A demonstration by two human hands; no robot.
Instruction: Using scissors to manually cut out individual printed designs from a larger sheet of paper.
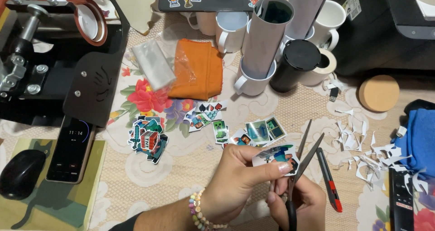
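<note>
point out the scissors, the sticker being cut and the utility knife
scissors [306,153], head view, on the open blades
sticker [276,155], head view, middle of the printed sheet pinched in the left hand [240,176]
utility knife [329,182], head view, on its black and red body

left hand [240,176], beaded bracelet at the wrist, pinches with thumb and fingers curled; right hand [297,204] sits just beside it, fingers closed in a grip.
</note>
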